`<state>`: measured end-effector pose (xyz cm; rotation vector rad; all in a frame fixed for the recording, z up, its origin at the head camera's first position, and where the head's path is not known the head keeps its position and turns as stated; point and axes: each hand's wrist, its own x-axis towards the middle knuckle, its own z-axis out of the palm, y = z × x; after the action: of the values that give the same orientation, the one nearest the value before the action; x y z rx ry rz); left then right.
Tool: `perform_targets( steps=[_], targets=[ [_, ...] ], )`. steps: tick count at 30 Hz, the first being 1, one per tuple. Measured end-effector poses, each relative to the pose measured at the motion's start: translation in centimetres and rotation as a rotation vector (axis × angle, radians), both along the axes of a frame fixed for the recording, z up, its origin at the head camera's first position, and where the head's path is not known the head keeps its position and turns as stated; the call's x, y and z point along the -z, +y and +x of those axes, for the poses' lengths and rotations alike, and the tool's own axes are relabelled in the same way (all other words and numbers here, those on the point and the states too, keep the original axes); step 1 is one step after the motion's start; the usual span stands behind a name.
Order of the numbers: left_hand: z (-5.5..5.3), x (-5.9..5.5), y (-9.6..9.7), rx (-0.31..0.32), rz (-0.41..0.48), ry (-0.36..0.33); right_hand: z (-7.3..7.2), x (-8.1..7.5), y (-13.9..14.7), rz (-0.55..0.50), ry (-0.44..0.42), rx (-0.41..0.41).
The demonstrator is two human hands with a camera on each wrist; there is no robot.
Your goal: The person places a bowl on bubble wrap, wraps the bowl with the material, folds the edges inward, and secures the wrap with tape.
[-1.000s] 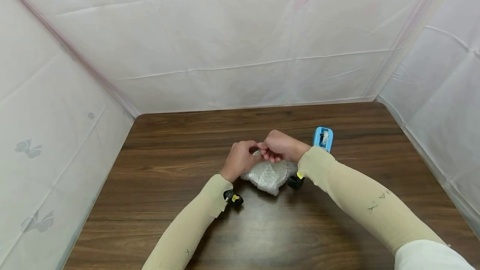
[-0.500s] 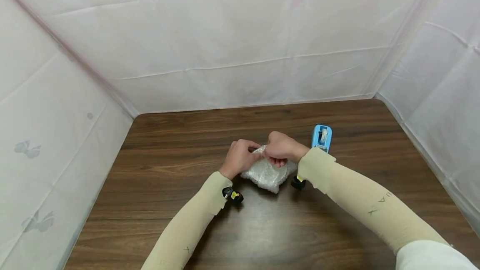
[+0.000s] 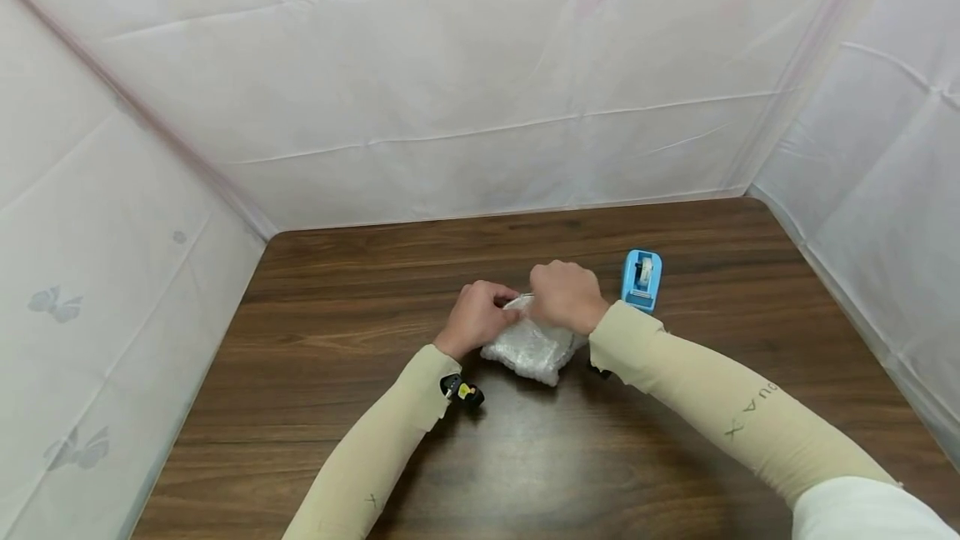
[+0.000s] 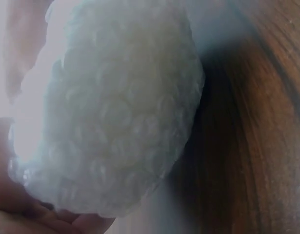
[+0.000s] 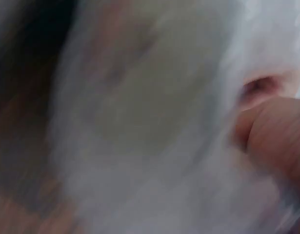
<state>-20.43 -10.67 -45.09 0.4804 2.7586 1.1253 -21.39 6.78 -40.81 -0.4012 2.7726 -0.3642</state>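
A bundle of clear bubble wrap [image 3: 528, 350] lies near the middle of the table, with something pale inside that cannot be made out. My left hand [image 3: 477, 317] grips its left side, thumb on the near face and fingers at the far edge. In the left wrist view, fingertips [image 4: 93, 223] show at the bundle's lower edge. Over the bundle's upper right part, my right hand [image 3: 567, 297] is bent with the knuckles up, its fingertips hidden from the head. The right wrist view is blurred; a curled finger [image 5: 276, 134] sits against the wrap, and I cannot tell whether it pinches anything.
A light blue tape dispenser [image 3: 642, 280] with a roll in it stands just beyond the right wrist. The brown wooden table [image 3: 337, 298] meets white sheeting [image 3: 450, 107] at the back and both sides. A black wrist camera [image 3: 462, 391] sits under the left wrist.
My right hand has moved from beside the left fingertips rightward across the bundle, turning knuckles up. The left hand keeps its grip in nearly the same place.
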Motion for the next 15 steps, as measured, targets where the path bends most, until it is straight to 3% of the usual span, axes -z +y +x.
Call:
perform_targets(
  steps=[3, 5, 15],
  targets=[
    [-0.1, 0.0, -0.3, 0.004, 0.01, -0.018, -0.2, 0.5, 0.5, 0.044, 0.131, -0.022],
    [-0.1, 0.0, -0.5, 0.012, 0.021, -0.032, -0.4, 1.0, 0.8, 0.033, 0.166, -0.046],
    [0.1, -0.1, -1.1, 0.052, 0.081, -0.131, -1.0, 2.5, 1.5, -0.133, 0.092, -0.115]
  ],
)
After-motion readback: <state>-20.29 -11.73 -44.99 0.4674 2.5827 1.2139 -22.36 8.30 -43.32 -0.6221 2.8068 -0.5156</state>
